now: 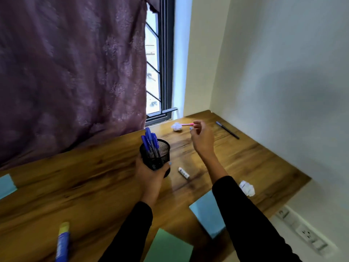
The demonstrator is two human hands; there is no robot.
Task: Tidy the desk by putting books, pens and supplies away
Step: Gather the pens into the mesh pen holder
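Your left hand [151, 174] is holding the pen cup [155, 154] above the desk [85, 178]. Your right hand [201, 135] is pinching a pink pen [187, 124]. Tip it down slowly into the cup.

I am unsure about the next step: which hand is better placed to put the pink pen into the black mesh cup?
Right hand: it already pinches the pink pen; the left hand holds the black mesh cup.

I observe long black sleeves on both arms, ending short of the wrists. Left hand [151, 173] and right hand [203, 138] are bare, fingernails painted light blue.
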